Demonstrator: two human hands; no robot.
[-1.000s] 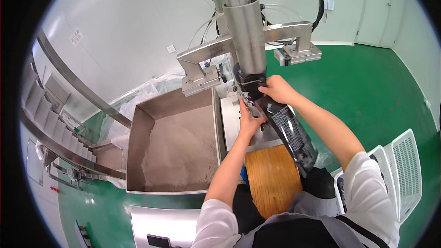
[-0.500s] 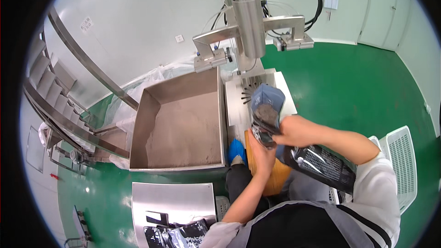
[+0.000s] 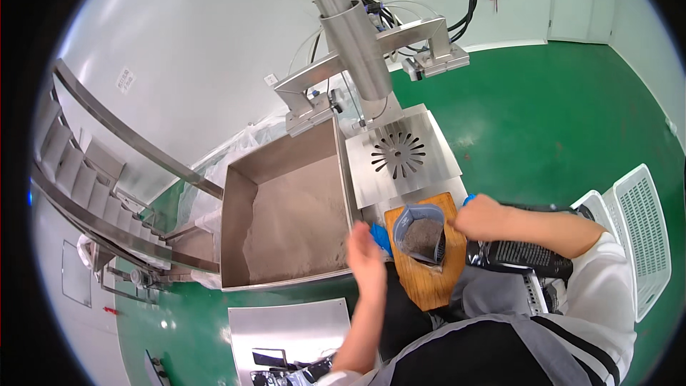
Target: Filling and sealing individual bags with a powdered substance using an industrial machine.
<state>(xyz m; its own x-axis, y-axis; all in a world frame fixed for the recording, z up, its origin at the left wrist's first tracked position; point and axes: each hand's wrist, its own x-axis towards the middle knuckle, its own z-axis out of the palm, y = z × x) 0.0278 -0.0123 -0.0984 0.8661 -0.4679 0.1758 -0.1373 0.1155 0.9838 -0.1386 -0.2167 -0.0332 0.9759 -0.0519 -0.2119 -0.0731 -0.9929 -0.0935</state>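
An open pouch (image 3: 404,220) of dark, bluish-grey lining stands on a wooden board (image 3: 411,282) in front of me, with grey-brown powder (image 3: 423,237) inside it. Close to the pouch's right rim is my right hand (image 3: 480,219), its fingers curled closed; whether they pinch the rim or something small is hidden. My left hand (image 3: 366,254) is raised to the left of the pouch, apart from it, fingers stretched upward and slightly blurred, with nothing seen in it. Beneath my right forearm lies a glossy black bag (image 3: 518,251).
A large metal bin (image 3: 343,193) of powder stands at left. Ahead is a slotted metal plate (image 3: 429,150) under a steel filling tube (image 3: 357,50) with side clamps. A metal table (image 3: 286,325) holds black bags; white baskets (image 3: 643,236) stand right, metal stairs (image 3: 78,164) far left.
The pouch, earlier held up by both hands over the board's far end, now stands lower on the board. My left hand has let go and moved left; my right has shifted slightly right.
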